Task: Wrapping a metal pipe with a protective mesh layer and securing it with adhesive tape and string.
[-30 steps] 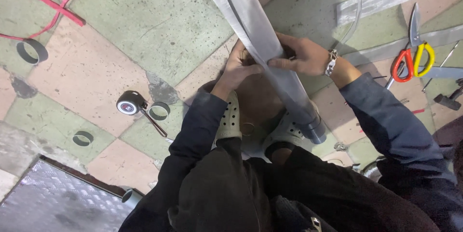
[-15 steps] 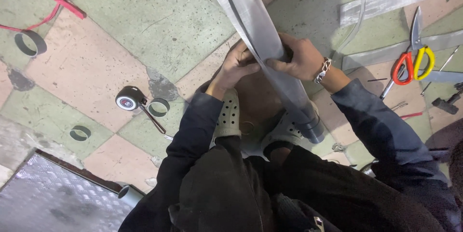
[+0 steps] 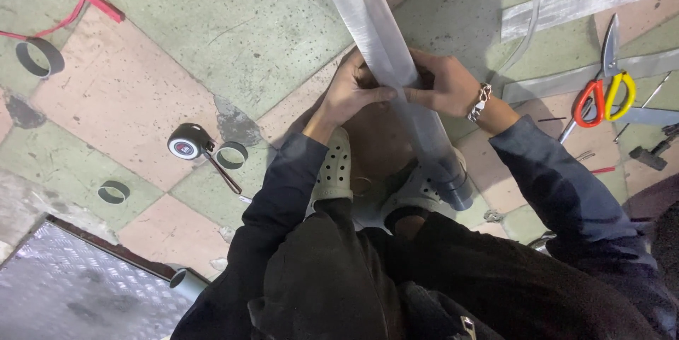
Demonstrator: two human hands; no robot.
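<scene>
Grey pipe (image 3: 396,85), half-sheathed in silvery wrap, runs from the floor's top edge down between my feet. My left hand (image 3: 353,92) and right hand (image 3: 445,85) both pinch the wrap closed at mid-length; I judge the dark lower end still needs covering.

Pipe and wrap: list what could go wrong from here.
1. Both hands, left and right, pinch the grey wrap at one spot on the pipe; the long loose length above may twist or crease.
2. The pipe's end rests by the shoes; it could slide on the floor tiles.
3. Open scissors lie near the right elbow and could be bumped.
</scene>
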